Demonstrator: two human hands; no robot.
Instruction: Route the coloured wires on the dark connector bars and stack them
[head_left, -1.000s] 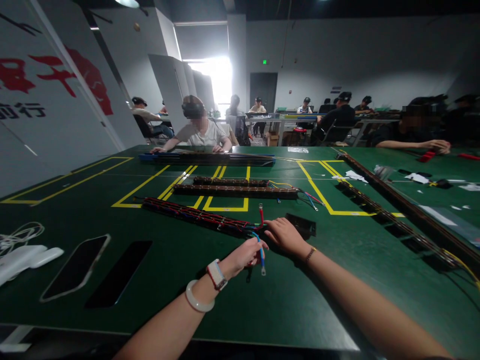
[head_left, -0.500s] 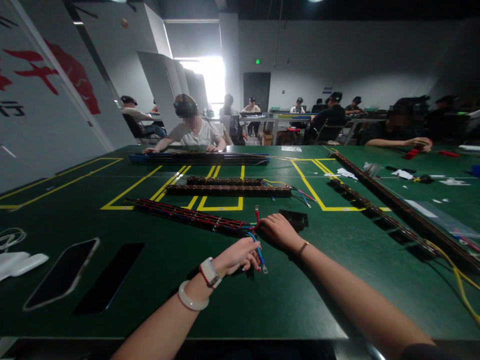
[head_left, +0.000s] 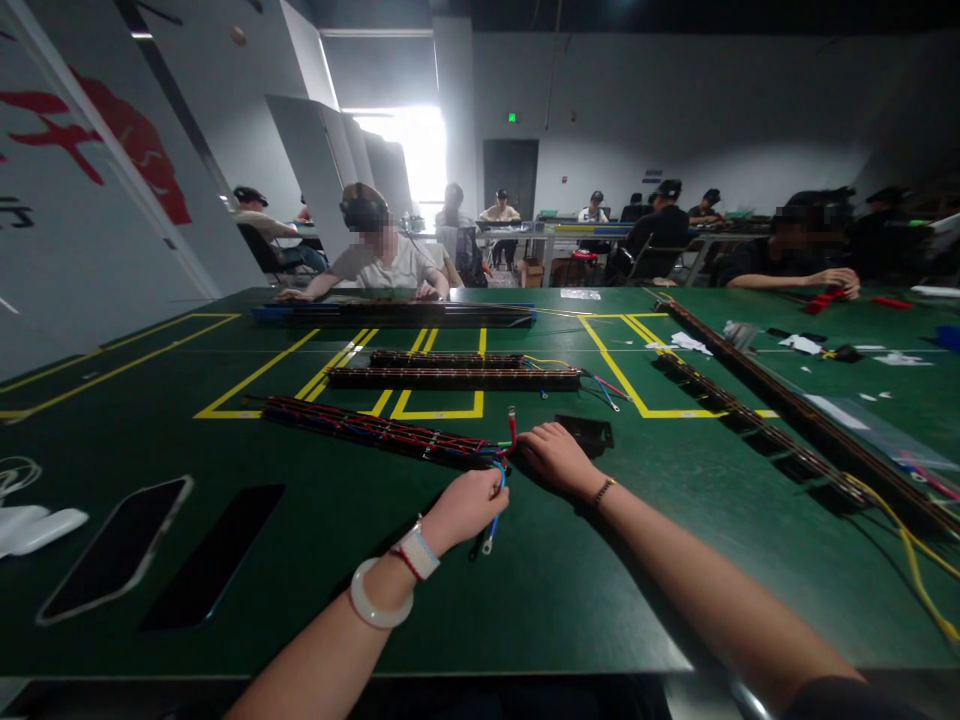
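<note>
My left hand [head_left: 466, 508] is closed round a blue cable [head_left: 493, 530], whose metal lug hangs below the fingers. The cable comes from the right end of a long dark bar [head_left: 360, 428] wired with red and blue leads. At that same end a short red cable [head_left: 513, 425] stands up with its lug on top. My right hand [head_left: 555, 458] rests just right of the red cable, its fingers curled in; what they hold, if anything, is hidden. Behind it lies a flat black plate [head_left: 586, 435], partly covered by the hand.
Two more dark bars [head_left: 454, 378] lie behind, with cable ends at their right. Longer bars [head_left: 757, 425] slant along the right side. Two phones [head_left: 120, 545] lie at the left. Across the green table [head_left: 570, 620] sit a person [head_left: 382, 250] and another person [head_left: 795, 250].
My left hand has turned, its fingers now curled in, and the blue cable's end has swung left. My right hand stays about where it was. The view has shifted slightly.
</note>
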